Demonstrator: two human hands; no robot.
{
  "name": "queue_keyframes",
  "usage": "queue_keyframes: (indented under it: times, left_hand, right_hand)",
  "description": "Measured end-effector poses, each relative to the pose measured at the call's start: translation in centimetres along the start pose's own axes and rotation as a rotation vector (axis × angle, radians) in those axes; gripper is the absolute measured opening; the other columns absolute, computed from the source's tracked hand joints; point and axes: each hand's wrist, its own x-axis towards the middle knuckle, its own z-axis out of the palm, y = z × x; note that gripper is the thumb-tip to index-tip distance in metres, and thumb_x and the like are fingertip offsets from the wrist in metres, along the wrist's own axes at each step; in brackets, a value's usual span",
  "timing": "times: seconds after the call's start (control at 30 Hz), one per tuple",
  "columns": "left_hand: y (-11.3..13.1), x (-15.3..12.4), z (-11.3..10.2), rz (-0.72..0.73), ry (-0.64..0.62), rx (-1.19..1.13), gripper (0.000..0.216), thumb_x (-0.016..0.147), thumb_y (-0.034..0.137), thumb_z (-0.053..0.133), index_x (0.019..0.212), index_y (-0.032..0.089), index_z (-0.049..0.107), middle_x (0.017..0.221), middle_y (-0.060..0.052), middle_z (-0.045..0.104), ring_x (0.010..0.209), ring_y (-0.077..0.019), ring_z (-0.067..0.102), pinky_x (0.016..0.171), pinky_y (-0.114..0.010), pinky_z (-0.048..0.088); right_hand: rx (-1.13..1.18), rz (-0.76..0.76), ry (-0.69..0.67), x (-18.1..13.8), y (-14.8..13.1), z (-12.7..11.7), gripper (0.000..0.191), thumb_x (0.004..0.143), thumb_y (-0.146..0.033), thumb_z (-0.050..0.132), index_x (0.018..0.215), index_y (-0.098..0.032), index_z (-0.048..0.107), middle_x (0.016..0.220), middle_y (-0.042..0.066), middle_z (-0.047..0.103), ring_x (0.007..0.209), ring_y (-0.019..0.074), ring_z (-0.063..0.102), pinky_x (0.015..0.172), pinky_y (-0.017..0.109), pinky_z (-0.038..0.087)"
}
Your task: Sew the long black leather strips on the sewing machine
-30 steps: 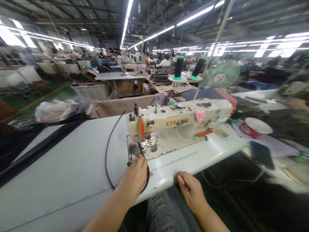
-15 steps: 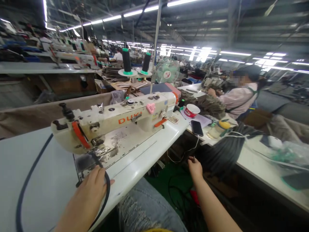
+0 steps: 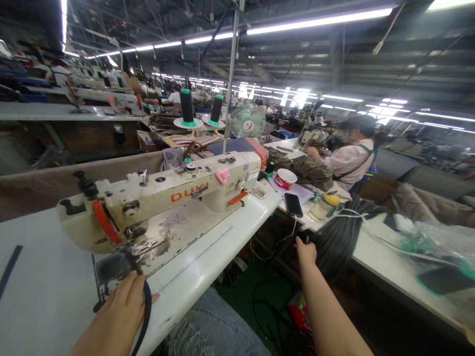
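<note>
The 2 hands point(image 3: 122, 304) are bare, the faded blue jeans point(image 3: 217, 324) frayed.

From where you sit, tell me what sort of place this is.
Most likely a sewing workshop or garment factory floor: a sewing machine on the near table, black thread spools standing behind it, and a co-worker seated at another bench beside a pile of cloth pieces.
</note>
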Motion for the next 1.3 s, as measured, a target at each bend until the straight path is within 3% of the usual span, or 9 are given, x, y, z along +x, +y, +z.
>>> queue_keyframes:
  times: [0.23,0.33,0.5,0.6,0.73,0.83,0.9,1.13,1.3]
  left_hand:
    - [-0.4,-0.2,-0.8,0.022,-0.02,-0.056,0.043,0.084,0.028,0.052,0.125,0.018,0.062,0.135,-0.016,0.065,0.128,-0.0353,0.06,0.107,-0.045,0.051]
    - [-0.8,-0.3,-0.5,0.036,-0.015,-0.048,0.043,0.083,0.027,0.054,0.124,0.019,0.063,0.134,-0.015,0.065,0.128,-0.0355,0.059,0.107,-0.045,0.051]
    - [-1.2,-0.5,0.3,0.028,-0.004,-0.033,0.045,0.085,0.027,0.054,0.128,0.02,0.061,0.137,-0.015,0.064,0.13,-0.0352,0.058,0.108,-0.043,0.051]
    - [-1.1,-0.5,0.9,0.026,0.001,-0.019,0.046,0.09,0.028,0.049,0.133,0.015,0.06,0.141,-0.018,0.061,0.13,-0.0357,0.059,0.109,-0.045,0.05]
    - [-0.9,-0.5,1.5,0.021,0.025,0.021,0.049,0.096,0.027,0.038,0.134,0.003,0.058,0.141,-0.027,0.057,0.129,-0.0384,0.059,0.109,-0.051,0.049]
    - [-0.8,-0.3,1.7,-0.017,0.023,-0.001,0.047,0.096,0.025,0.038,0.131,0.005,0.061,0.139,-0.025,0.06,0.127,-0.0369,0.061,0.108,-0.05,0.051]
    - [-0.9,-0.2,1.7,-0.042,0.021,-0.027,0.044,0.094,0.024,0.042,0.13,0.009,0.063,0.136,-0.022,0.062,0.126,-0.0351,0.062,0.107,-0.047,0.052]
    - [-0.1,0.1,0.9,0.013,0.079,-0.015,0.044,0.1,0.031,0.04,0.129,0.008,0.062,0.138,-0.024,0.06,0.126,-0.0362,0.062,0.109,-0.05,0.051]
    - [0.6,0.6,-0.3,-0.021,0.037,0.01,0.044,0.1,0.031,0.037,0.126,0.01,0.066,0.135,-0.02,0.065,0.125,-0.0328,0.063,0.109,-0.047,0.052]
  right_hand:
    - [0.254,0.025,-0.05,-1.3,0.5,0.9,0.031,0.103,-0.045,0.061,0.108,-0.015,0.068,0.099,0.003,0.071,0.081,0.015,0.069,0.076,0.033,0.06]
    - [0.274,0.022,-0.159,-5.3,2.4,2.5,0.028,0.102,-0.042,0.064,0.103,-0.015,0.068,0.088,0.0,0.069,0.075,0.0134,0.067,0.072,0.031,0.059]
    - [0.27,0.05,-0.44,-15.1,6.3,6.5,0.033,0.098,-0.038,0.071,0.075,-0.015,0.063,0.065,-0.006,0.061,0.057,0.0093,0.06,0.059,0.023,0.053]
    - [0.306,0.074,-0.552,-18.0,7.1,7.7,0.033,0.099,-0.04,0.07,0.078,-0.015,0.063,0.062,-0.008,0.057,0.049,0.0071,0.053,0.051,0.02,0.048]
    - [0.41,0.071,-0.454,-14.0,5.0,6.1,0.035,0.101,-0.048,0.065,0.087,-0.015,0.064,0.06,-0.009,0.052,0.044,0.0063,0.045,0.046,0.019,0.041]
    - [0.503,0.053,-0.295,-9.4,2.6,4.0,0.04,0.103,-0.054,0.057,0.094,-0.016,0.063,0.06,-0.01,0.049,0.043,0.0059,0.041,0.045,0.02,0.038]
    - [0.542,0.036,-0.244,-8.2,1.7,3.3,0.043,0.104,-0.058,0.053,0.094,-0.017,0.063,0.059,-0.01,0.046,0.042,0.0059,0.038,0.044,0.02,0.035]
    - [0.505,-0.013,-0.53,-14.3,2.5,4.8,0.047,0.076,-0.06,0.08,0.082,-0.015,0.069,0.053,-0.006,0.055,0.039,0.0069,0.04,0.042,0.022,0.03]
    - [0.552,-0.055,-0.542,-14.5,0.5,3.7,0.061,0.067,-0.07,0.077,0.088,-0.013,0.075,0.058,0.002,0.062,0.042,0.0105,0.041,0.041,0.024,0.026]
